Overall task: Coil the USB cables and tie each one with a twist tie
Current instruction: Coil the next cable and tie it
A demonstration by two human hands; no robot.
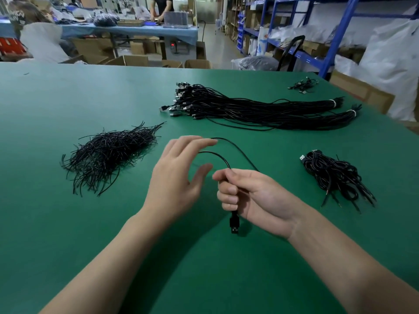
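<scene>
My right hand (254, 198) is closed around a black USB cable (239, 150); the plug (234, 224) hangs below my fist. Two strands arc up and left from the fist. My left hand (176, 177) is spread, its fingertips touching the upper strand of the loop. A heap of black twist ties (106, 155) lies to the left on the green table (68, 98). A long bundle of uncoiled USB cables (249, 107) lies at the back centre. Coiled cables (335, 175) are piled at the right.
A small cluster of cable pieces (303, 85) sits near the far right corner. Beyond the table are cardboard boxes (129, 60), blue shelving (317, 30) and a blue table (136, 30) where a person (162, 7) stands.
</scene>
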